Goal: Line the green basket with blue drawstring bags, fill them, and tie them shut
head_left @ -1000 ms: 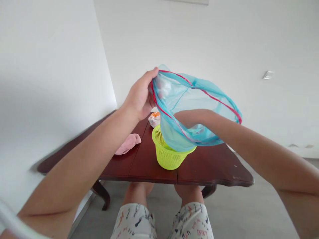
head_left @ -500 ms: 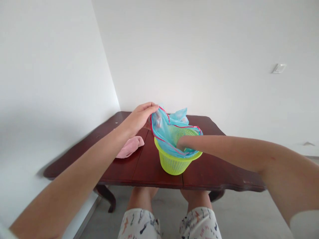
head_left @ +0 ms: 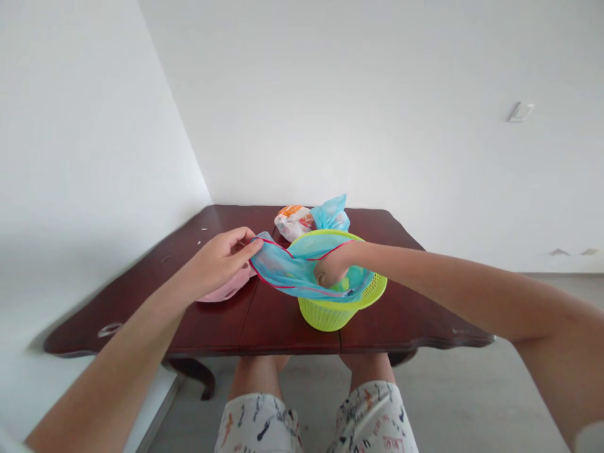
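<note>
A thin blue plastic bag [head_left: 287, 267] with a red rim hangs partly inside a lime-green mesh basket [head_left: 330, 311] on a dark wooden table [head_left: 283, 321]. My left hand [head_left: 219, 258] pinches the bag's rim and stretches it out to the left of the basket. My right hand [head_left: 333, 267] reaches down inside the bag and into the basket; the film and the basket hide its fingers.
A pink cloth [head_left: 221, 292] lies on the table under my left hand. Behind the basket sit a white and orange packet [head_left: 292, 221] and a crumpled blue bag [head_left: 331, 216]. White walls close the left and far sides. My knees are under the table's front edge.
The bag came down from in front of me into the basket. My left hand then moved left and lower, pulling the rim outward, while my right hand pushed deeper inside.
</note>
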Motion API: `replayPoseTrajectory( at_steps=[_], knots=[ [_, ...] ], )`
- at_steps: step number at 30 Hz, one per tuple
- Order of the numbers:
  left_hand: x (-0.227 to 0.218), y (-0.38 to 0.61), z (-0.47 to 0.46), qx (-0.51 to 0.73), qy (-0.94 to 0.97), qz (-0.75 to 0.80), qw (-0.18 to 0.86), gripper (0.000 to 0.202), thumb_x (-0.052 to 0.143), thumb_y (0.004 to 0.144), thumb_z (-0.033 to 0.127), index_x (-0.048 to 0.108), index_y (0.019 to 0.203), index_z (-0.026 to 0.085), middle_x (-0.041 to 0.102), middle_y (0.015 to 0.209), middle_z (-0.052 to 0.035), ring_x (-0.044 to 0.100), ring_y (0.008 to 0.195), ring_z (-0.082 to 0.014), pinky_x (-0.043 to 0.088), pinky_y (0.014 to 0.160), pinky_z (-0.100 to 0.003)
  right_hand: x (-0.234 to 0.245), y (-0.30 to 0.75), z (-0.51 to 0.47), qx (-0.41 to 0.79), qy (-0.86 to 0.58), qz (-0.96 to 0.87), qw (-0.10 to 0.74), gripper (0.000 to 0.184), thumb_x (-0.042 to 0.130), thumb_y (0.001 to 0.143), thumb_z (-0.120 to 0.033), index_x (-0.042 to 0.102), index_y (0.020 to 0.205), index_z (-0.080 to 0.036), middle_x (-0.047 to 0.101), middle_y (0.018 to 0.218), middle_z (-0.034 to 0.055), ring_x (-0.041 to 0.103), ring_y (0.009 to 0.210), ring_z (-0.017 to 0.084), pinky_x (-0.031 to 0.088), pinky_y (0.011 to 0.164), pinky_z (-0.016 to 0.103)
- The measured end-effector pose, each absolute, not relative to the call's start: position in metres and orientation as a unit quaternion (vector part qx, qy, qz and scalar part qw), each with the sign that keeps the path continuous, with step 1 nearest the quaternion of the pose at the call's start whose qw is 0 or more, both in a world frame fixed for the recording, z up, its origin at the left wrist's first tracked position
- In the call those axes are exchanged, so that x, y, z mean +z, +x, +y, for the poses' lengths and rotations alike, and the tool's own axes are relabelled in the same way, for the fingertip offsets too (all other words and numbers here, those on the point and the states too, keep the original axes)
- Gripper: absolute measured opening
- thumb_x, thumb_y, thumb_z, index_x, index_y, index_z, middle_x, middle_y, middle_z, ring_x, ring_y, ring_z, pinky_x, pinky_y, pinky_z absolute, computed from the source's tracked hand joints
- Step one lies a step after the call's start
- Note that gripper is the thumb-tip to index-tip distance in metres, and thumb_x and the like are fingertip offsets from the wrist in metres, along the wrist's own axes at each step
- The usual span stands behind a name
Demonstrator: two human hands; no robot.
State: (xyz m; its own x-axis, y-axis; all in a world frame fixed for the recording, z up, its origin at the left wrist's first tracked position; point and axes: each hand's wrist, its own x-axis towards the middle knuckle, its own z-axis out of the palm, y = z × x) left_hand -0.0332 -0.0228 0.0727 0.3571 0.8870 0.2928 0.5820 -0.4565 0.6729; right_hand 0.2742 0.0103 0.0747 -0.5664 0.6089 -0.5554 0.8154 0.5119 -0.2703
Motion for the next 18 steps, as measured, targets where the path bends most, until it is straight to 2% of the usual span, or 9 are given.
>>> replayPoseTrajectory(
  at_steps=[2, 4, 6, 7, 9, 11, 12, 15, 18],
  knots=[
    [0.071, -0.029, -0.032, 0.359, 0.784, 0.477, 0.168, 0.049, 0.065, 0.112, 0.072, 0.072, 0.12, 0.024, 0.085, 0.116, -0.009, 0.082, 0.097, -0.0298, 0.067, 0.088, -0.043, 0.088, 0.285, 0.013, -0.24, 0.422, 0.849, 0.211, 0.02, 0.092, 0.096, -0.022, 0.09, 0.115, -0.018, 0.088, 0.108, 0.002, 0.079, 0.1, 0.023, 0.061, 0.091, 0.032],
    [0.07, -0.025, -0.044, 0.377, 0.802, 0.458, 0.066, 0.049, 0.067, 0.114, 0.064, 0.07, 0.143, 0.024, 0.079, 0.15, -0.0168, 0.082, 0.125, -0.0358, 0.068, 0.109, -0.052, 0.104, 0.305, 0.013, -0.197, 0.447, 0.85, 0.196, 0.035, 0.093, 0.097, -0.032, 0.089, 0.129, -0.018, 0.088, 0.113, 0.0042, 0.079, 0.103, 0.024, 0.058, 0.091, 0.033],
    [0.07, -0.02, -0.057, 0.348, 0.85, 0.396, -0.017, 0.048, 0.066, 0.117, 0.054, 0.069, 0.156, 0.027, 0.069, 0.172, -0.0175, 0.07, 0.155, -0.0394, 0.055, 0.133, -0.061, 0.12, 0.331, 0.01, -0.134, 0.492, 0.843, 0.174, 0.04, 0.093, 0.098, -0.039, 0.088, 0.131, -0.017, 0.087, 0.109, 0.008, 0.079, 0.106, 0.029, 0.057, 0.093, 0.038],
    [0.071, -0.016, -0.061, 0.317, 0.877, 0.359, -0.042, 0.044, 0.065, 0.118, 0.05, 0.071, 0.156, 0.029, 0.068, 0.175, -0.015, 0.065, 0.163, -0.0394, 0.045, 0.143, -0.064, 0.128, 0.345, 0.009, -0.102, 0.514, 0.836, 0.163, 0.039, 0.092, 0.098, -0.042, 0.088, 0.128, -0.017, 0.085, 0.104, 0.009, 0.08, 0.106, 0.032, 0.057, 0.095, 0.041],
    [0.074, -0.006, -0.066, 0.257, 0.92, 0.292, -0.052, 0.033, 0.064, 0.12, 0.044, 0.079, 0.147, 0.033, 0.076, 0.169, -0.009, 0.063, 0.166, -0.0376, 0.026, 0.153, -0.068, 0.14, 0.369, 0.004, -0.044, 0.552, 0.819, 0.147, 0.034, 0.094, 0.096, -0.047, 0.09, 0.117, -0.021, 0.082, 0.093, 0.008, 0.081, 0.103, 0.036, 0.057, 0.098, 0.046],
    [0.077, 0.009, -0.063, 0.219, 0.944, 0.245, -0.034, 0.029, 0.062, 0.121, 0.041, 0.084, 0.137, 0.033, 0.086, 0.153, -0.0056, 0.071, 0.156, -0.0347, 0.015, 0.155, -0.068, 0.149, 0.387, 0.0, 0.004, 0.578, 0.805, 0.132, 0.034, 0.1, 0.088, -0.052, 0.089, 0.104, -0.025, 0.078, 0.084, 0.0052, 0.082, 0.099, 0.038, 0.058, 0.098, 0.05],
    [0.078, 0.018, -0.059, 0.207, 0.95, 0.234, -0.024, 0.03, 0.059, 0.122, 0.041, 0.085, 0.135, 0.033, 0.089, 0.145, -0.0054, 0.076, 0.149, -0.0331, 0.015, 0.155, -0.067, 0.151, 0.394, -0.002, 0.022, 0.584, 0.803, 0.118, 0.035, 0.103, 0.083, -0.054, 0.088, 0.099, -0.026, 0.076, 0.08, 0.0039, 0.082, 0.098, 0.039, 0.058, 0.097, 0.051],
    [0.082, 0.046, -0.045, 0.189, 0.95, 0.247, -0.03, 0.039, 0.052, 0.124, 0.043, 0.087, 0.13, 0.029, 0.092, 0.121, -0.0087, 0.082, 0.125, -0.0322, 0.029, 0.148, -0.066, 0.149, 0.407, -0.004, 0.031, 0.588, 0.804, 0.077, 0.038, 0.111, 0.07, -0.048, 0.084, 0.088, -0.027, 0.072, 0.07, 0.002, 0.083, 0.1, 0.041, 0.058, 0.097, 0.051],
    [0.082, 0.068, -0.03, 0.192, 0.924, 0.316, -0.098, 0.044, 0.058, 0.121, 0.054, 0.091, 0.11, 0.027, 0.089, 0.103, -0.0139, 0.079, 0.121, -0.0395, 0.031, 0.142, -0.072, 0.138, 0.421, -0.002, 0.01, 0.612, 0.782, 0.12, 0.038, 0.113, 0.06, -0.033, 0.082, 0.081, -0.026, 0.066, 0.061, 0.0003, 0.082, 0.093, 0.04, 0.06, 0.098, 0.054]
  ],
)
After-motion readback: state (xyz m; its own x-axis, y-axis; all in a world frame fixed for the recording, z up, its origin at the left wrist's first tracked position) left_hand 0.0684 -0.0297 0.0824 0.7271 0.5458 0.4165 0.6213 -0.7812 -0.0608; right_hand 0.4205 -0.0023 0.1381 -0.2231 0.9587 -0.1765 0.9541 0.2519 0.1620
